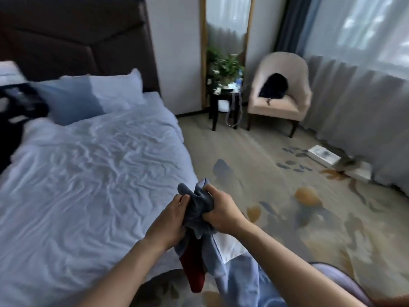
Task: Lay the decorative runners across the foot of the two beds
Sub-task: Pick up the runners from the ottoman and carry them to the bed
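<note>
Both hands closed on the bunched runner [202, 203] at the bed's [93, 173] near right corner: left hand [171, 220] gripped its left side, right hand [221, 210] clenched its right. Grey-blue cloth, a red part hanging below, pale folds trailing down. Duvet wrinkled, 2 pillows [93, 94] by the headboard [73, 38]. Beyond, an armchair [281, 94] with a dark bundle.

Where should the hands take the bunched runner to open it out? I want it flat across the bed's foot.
Probably at its short end: the runner is wadded between the left hand and right hand. Pinch the two corners from above, one per hand, letting the hanging length fall beside the bed.
</note>
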